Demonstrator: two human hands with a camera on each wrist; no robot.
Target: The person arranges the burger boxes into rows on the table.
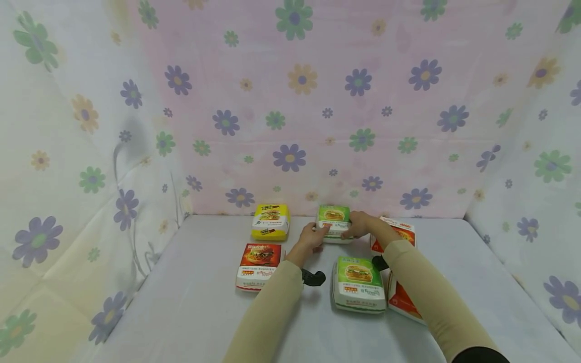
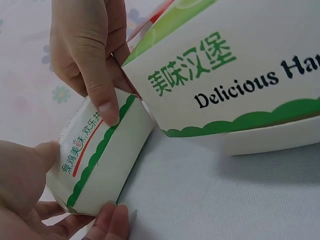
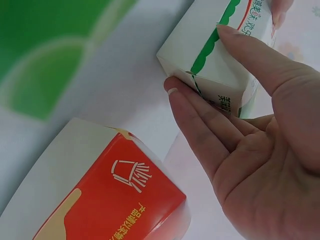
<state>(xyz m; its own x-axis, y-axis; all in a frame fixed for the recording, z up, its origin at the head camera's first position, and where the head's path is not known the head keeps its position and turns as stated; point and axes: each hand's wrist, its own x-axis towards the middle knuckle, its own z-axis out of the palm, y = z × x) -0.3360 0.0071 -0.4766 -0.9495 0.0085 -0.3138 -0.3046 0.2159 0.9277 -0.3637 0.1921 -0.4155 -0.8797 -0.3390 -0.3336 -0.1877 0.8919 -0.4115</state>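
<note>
Near the back wall, a small green and white burger box (image 1: 335, 216) sits between my two hands. My left hand (image 1: 312, 238) holds its left side, thumb on the printed face and fingers at the lower edge. On the opposite side, my right hand (image 1: 361, 225) grips the box, its thumb over the green scalloped band in the right wrist view and its fingers along the side. A second green and white burger box (image 1: 359, 285) stands closer to me, below the right forearm. In the left wrist view this nearer box (image 2: 235, 85) looms large at the upper right.
Left of my hands, a yellow burger box (image 1: 271, 222) stands at the back, with a red and white one (image 1: 259, 264) in front of it. Two more red boxes, one farther back (image 1: 405, 229) and one nearer (image 1: 405, 301), are partly hidden by my right arm. Flowered cloth (image 1: 290, 126) encloses the table.
</note>
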